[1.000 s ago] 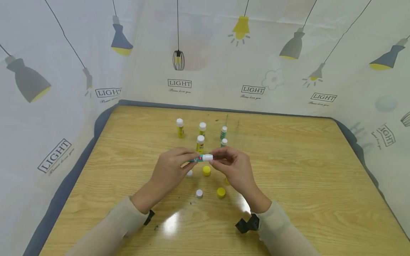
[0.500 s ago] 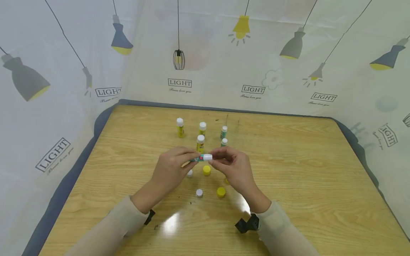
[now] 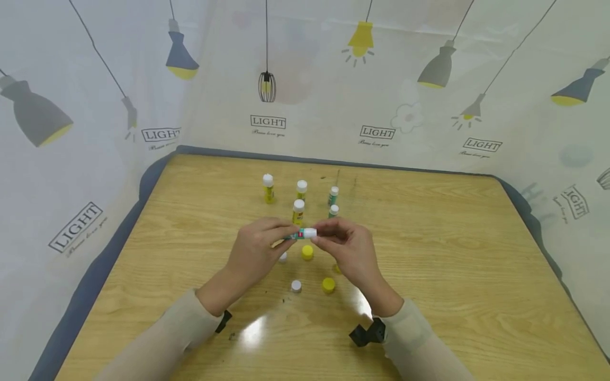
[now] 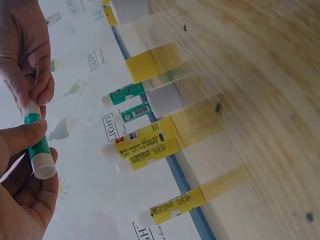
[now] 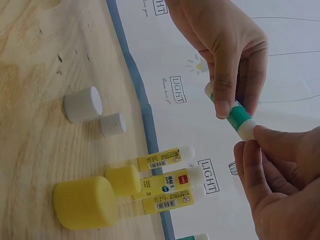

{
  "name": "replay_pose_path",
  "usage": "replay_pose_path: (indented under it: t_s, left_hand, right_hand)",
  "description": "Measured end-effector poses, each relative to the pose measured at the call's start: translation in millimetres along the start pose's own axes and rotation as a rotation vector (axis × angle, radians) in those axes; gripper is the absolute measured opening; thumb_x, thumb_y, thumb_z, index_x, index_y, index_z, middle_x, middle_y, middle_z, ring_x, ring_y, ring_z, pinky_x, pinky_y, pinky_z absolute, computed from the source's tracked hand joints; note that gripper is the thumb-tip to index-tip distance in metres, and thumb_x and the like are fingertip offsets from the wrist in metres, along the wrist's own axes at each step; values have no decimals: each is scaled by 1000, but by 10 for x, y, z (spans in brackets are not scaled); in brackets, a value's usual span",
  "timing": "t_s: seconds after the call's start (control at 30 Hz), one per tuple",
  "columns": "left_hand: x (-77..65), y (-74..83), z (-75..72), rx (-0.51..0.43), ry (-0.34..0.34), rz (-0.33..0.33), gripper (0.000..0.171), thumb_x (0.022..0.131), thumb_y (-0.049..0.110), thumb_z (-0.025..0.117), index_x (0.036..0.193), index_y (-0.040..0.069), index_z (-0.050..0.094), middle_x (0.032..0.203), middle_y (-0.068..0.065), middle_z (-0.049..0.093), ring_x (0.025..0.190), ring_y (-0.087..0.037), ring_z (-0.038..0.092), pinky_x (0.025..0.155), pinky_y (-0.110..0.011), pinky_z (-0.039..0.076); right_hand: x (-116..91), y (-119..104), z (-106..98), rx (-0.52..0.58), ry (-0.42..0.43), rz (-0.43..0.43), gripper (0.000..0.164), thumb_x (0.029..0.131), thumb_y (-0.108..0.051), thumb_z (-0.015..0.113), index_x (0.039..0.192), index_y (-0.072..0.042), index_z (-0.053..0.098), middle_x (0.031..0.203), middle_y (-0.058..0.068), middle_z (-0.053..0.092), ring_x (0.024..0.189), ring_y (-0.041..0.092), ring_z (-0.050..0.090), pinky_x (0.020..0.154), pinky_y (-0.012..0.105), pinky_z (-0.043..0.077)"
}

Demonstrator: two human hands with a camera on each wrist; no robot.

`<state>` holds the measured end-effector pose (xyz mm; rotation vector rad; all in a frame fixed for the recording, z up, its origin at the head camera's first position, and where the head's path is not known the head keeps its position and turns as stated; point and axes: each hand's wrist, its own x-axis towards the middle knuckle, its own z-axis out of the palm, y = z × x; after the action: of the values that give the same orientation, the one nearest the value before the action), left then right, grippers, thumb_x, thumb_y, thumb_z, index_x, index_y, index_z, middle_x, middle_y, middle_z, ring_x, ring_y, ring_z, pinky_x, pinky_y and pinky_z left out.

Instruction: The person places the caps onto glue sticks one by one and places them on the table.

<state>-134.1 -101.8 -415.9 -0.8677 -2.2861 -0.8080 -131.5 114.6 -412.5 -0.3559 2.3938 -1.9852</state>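
Note:
A green glue stick with a white cap (image 3: 308, 233) is held level above the middle of the table. My left hand (image 3: 259, 246) grips its green body between thumb and fingers. At the capped end, my right hand (image 3: 350, 251) pinches the white cap with thumb and fingertips. The left wrist view shows the green label of the glue stick (image 4: 37, 142) and its round white base past the left thumb. In the right wrist view, the right fingertips (image 5: 250, 145) touch the white end. Whether the cap is turning cannot be told.
Yellow glue sticks (image 3: 269, 190) with white caps stand beyond the hands, beside two green ones (image 3: 333, 196). Nearer me lie yellow caps (image 3: 328, 286) and white caps (image 3: 296, 286) on the wooden table (image 3: 452, 264). A printed curtain (image 3: 324, 95) encloses the far side.
Both hands keep the same hold on the glue stick, nearly still. The head view has shifted very slightly.

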Motion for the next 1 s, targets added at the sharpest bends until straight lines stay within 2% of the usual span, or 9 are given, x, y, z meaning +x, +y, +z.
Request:
replay_pose_path:
  t_s: [0.17,0.53,0.8,1.0]
  left_hand:
    - [7,-3,10,-4,1,-7,24,76,7,89,98,7,81,98,-4,77,86,-16,73,71,-21,61]
    - [14,37,24,11,23,4,24,72,8,92,94,6,81,91,-5,77,78,-16,73,65,-21,60]
    - [17,30,57,55,37,23,23,72,9,92,92,8,82,88,-2,77,76,-14,73,65,-21,60]
    - [10,29,61,46,27,17,24,72,9,93,93,9,82,89,-2,77,77,-14,73,66,-22,60]
  right_hand:
    - [-2,-9,24,32,30,27,19,88,-9,80,106,-4,75,105,13,73,95,24,72,82,31,63]
    - [12,38,81,67,100,46,14,86,-4,81,98,-2,76,101,11,75,91,21,72,79,30,63]
    - [4,29,76,59,105,71,14,86,-7,81,99,-2,75,101,12,74,91,24,71,78,29,62]
    - [0,26,63,54,89,99,16,87,-7,80,100,-1,75,102,13,74,92,23,71,79,28,62]
